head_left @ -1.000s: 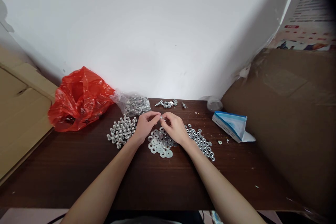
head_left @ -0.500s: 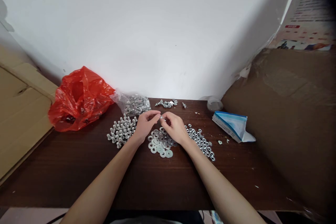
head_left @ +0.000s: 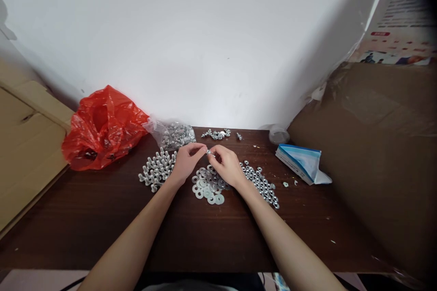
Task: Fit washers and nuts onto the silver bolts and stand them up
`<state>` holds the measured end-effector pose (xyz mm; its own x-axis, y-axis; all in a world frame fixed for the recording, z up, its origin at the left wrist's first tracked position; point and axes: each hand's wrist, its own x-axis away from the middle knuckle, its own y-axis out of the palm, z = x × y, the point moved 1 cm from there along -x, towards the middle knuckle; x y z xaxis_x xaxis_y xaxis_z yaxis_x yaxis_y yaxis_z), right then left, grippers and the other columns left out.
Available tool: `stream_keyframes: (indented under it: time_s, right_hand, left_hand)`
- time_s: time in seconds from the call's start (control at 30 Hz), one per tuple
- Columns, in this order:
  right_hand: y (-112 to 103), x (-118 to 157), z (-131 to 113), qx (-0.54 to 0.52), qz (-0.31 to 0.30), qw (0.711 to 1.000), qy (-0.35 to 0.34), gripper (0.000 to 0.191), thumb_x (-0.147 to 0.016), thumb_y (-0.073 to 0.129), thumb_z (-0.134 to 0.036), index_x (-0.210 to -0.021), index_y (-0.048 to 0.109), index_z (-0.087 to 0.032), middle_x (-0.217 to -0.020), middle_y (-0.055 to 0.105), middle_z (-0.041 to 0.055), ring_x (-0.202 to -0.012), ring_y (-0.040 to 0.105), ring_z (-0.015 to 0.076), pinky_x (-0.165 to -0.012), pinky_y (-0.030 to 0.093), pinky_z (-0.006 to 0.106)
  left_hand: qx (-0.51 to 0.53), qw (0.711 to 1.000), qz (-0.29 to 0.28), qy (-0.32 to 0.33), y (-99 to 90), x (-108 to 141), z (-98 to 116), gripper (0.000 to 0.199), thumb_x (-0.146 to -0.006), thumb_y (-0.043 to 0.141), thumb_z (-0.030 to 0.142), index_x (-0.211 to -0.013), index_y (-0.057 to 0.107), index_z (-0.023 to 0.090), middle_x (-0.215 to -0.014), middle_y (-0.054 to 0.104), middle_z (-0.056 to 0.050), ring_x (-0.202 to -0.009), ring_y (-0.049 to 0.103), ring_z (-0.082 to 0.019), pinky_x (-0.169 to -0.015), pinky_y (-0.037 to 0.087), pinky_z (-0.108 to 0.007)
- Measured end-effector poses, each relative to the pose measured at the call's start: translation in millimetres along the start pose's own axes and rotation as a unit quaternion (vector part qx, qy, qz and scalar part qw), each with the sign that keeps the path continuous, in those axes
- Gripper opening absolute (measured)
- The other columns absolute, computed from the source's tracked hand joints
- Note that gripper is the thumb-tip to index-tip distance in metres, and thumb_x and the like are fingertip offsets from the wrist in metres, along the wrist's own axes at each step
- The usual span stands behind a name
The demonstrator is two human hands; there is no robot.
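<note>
My left hand [head_left: 187,162] and my right hand [head_left: 226,163] meet fingertip to fingertip just above the table. Both pinch one small shiny metal fastener [head_left: 208,152]. Most of it is covered by the fingers, so I cannot tell whether it is a bolt with a washer or nut on it. Beside my left hand stand rows of bolts [head_left: 157,169], head down with shanks up. Flat washers [head_left: 207,186] lie heaped below and between the hands. To the right of my right wrist, hex nuts [head_left: 262,183] are spread in a loose group.
Along the wall lie a clear bag of metal fasteners [head_left: 177,135], a small pile of bolts [head_left: 217,134] and a single bolt [head_left: 239,136]. A red plastic bag [head_left: 105,127] sits left, a round clear container [head_left: 279,135] and blue-white packet [head_left: 302,163] right. Cardboard [head_left: 30,145] flanks the left side.
The fingertips have shifted very slightly, and a little more of the shiny metal fastener shows between them. Both hands keep their pinch; the piles are unchanged.
</note>
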<state>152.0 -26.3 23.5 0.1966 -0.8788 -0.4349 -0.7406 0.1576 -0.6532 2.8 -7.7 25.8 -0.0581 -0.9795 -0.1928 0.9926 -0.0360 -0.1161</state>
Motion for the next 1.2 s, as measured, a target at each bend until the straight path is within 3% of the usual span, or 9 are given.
stream_keyframes:
  time_s: [0.33,1.2]
  right_hand:
    - [0.6,0.6,1.8,0.004,0.004,1.000,-0.007,0.014,-0.087,0.046,-0.028,-0.080,0.056,-0.021,-0.076,0.059,0.0008,-0.068,0.054,0.0155,-0.066,0.039,0.025]
    - [1.1,0.6,2.9,0.007,-0.004,1.000,0.000,0.011,-0.086,0.048,-0.027,-0.084,0.057,-0.021,-0.078,0.062,0.0014,-0.072,0.056,0.0165,-0.070,0.040,0.026]
  left_hand:
    - [0.007,1.000,-0.023,0.002,4.4,3.0,2.4,0.020,-0.070,0.067,0.033,-0.078,0.073,0.016,-0.074,0.070,-0.004,-0.069,0.060,-0.016,-0.070,0.048,-0.029]
    - [0.064,0.997,-0.013,-0.031,5.1,2.5,1.9,0.019,-0.063,0.068,0.020,-0.081,0.069,0.014,-0.082,0.070,-0.004,-0.074,0.062,-0.015,-0.074,0.049,-0.029]
